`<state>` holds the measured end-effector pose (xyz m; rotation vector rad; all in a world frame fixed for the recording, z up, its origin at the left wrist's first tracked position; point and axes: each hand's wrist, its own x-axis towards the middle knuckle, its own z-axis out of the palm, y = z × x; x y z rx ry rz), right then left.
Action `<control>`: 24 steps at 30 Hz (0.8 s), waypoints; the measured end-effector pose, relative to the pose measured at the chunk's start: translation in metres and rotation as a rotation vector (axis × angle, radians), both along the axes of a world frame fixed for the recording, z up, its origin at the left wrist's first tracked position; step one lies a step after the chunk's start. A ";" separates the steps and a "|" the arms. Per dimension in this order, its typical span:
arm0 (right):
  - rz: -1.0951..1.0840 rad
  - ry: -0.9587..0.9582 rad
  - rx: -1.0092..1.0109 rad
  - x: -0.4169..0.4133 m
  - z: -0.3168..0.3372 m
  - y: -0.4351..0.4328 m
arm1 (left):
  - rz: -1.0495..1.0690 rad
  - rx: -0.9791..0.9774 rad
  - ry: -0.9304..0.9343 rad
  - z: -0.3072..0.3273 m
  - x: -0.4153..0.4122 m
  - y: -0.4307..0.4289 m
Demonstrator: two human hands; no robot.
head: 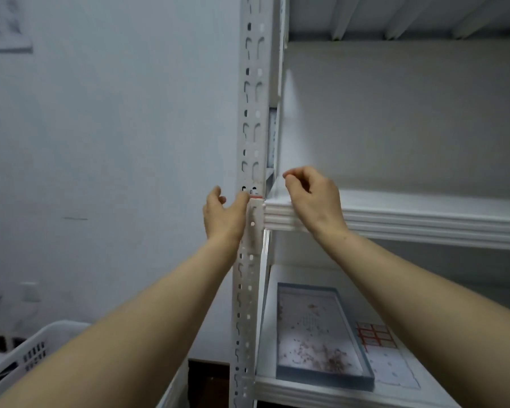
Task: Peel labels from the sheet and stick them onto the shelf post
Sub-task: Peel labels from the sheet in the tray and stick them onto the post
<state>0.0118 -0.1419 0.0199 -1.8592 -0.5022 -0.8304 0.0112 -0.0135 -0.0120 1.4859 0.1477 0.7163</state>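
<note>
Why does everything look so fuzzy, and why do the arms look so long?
Head view: everything is soft, so the white slotted metal shelf post and the left hand have smeared edges; the wide lens stretches both forearms toward the bottom corners; the light is dim and bluish; the red-lined paper sheet is too blurred to read.

A single head-worn wide-angle camera faces forward, close up on the shelf post (253, 142).

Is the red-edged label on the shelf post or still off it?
On: the label lies against the shelf post beside the shelf edge, the left hand touching it. Fully stuck down: cannot tell.
</note>
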 end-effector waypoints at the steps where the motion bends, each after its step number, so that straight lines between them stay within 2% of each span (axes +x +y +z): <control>1: 0.009 0.011 -0.004 0.002 0.007 0.003 | -0.066 -0.041 0.031 0.003 0.002 0.002; 3: 0.053 0.066 -0.009 0.009 0.018 0.012 | -0.162 -0.069 0.022 0.007 0.010 0.007; 7: 0.180 0.244 0.071 0.029 0.028 0.035 | -0.227 -0.109 -0.025 0.009 0.016 0.004; 10: 0.240 0.302 0.118 0.036 0.028 0.040 | -0.228 -0.127 -0.051 0.006 0.017 0.001; 16: 0.205 0.309 0.046 0.039 0.028 0.042 | -0.245 -0.164 -0.087 0.007 0.015 -0.003; 24: 0.145 0.234 -0.053 0.030 0.025 0.037 | -0.227 -0.124 -0.043 0.015 0.012 -0.008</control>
